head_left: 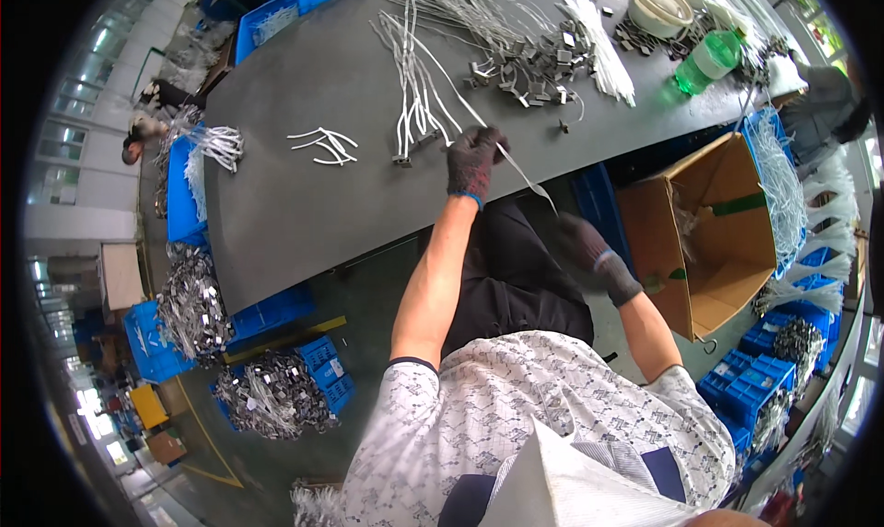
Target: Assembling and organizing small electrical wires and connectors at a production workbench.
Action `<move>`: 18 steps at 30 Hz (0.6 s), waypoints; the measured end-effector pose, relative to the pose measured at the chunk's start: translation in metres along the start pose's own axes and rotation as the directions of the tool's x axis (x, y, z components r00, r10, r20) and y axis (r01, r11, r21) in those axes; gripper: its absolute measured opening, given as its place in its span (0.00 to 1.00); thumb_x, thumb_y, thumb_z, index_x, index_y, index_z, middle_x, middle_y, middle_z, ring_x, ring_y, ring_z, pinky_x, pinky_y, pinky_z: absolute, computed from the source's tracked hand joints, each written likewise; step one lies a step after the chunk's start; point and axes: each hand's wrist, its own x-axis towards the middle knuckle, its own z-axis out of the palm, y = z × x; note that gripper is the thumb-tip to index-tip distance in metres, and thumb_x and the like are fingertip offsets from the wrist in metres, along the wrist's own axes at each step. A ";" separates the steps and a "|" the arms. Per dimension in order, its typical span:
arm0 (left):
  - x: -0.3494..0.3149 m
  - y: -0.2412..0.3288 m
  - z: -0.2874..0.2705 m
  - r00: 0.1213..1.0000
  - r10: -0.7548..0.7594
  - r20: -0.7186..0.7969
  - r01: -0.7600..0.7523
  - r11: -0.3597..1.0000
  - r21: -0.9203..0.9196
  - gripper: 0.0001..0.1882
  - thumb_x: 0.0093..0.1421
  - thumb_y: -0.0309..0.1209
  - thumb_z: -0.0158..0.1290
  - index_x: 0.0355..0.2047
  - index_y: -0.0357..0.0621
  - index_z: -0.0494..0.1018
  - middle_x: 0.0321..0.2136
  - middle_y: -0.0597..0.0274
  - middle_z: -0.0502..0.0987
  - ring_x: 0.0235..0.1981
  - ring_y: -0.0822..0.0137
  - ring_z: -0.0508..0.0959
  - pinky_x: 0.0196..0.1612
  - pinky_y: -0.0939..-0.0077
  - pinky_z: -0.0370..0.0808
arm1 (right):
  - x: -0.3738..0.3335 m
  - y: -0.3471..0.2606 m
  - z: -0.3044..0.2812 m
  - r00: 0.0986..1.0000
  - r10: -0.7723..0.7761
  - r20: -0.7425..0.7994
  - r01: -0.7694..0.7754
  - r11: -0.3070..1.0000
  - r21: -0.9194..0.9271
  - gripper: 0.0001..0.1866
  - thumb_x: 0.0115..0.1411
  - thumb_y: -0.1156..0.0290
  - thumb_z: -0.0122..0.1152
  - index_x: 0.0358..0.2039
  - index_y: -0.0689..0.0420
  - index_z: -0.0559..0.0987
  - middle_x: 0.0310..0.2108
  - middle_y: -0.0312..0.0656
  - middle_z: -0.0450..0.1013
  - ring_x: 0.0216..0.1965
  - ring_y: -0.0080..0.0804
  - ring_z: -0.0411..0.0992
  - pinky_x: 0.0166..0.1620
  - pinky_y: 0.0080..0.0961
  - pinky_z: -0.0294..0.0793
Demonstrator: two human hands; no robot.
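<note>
My left hand [474, 165], in a dark knitted glove with a blue cuff edge, is closed over the table's front edge around a thin white cable [527, 179]. From that fist the cable runs down to the right, flat and ribbon-like near its end. My right hand [589, 251], also gloved and slightly blurred, has its fingertips pinched at that lower end, off the table. Just left of my left hand lies a bunch of white cables [410, 90], some with small dark metal connectors [402, 162]. Several short white sleeve pieces [327, 147] lie further left.
A grey table [285, 223] spans the front. At its back are a pile of cables with metal connectors [534, 71], a white bundle [603, 53], a tub [660, 9] and a green bottle [709, 62]. An open cardboard box [649, 251] stands at right; a blue crate [322, 366] sits lower left.
</note>
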 end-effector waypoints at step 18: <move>-0.033 0.002 -0.004 0.992 -0.018 0.126 0.023 0.999 -0.040 0.15 0.62 0.37 0.64 0.38 0.35 0.82 0.37 0.57 0.84 0.40 0.66 0.83 0.48 0.73 0.81 | 0.071 -0.038 0.008 0.844 -0.528 -0.098 0.523 0.850 -0.067 0.58 0.37 0.82 0.74 0.69 0.62 0.51 0.57 0.50 0.75 0.50 0.58 0.75 0.51 0.44 0.76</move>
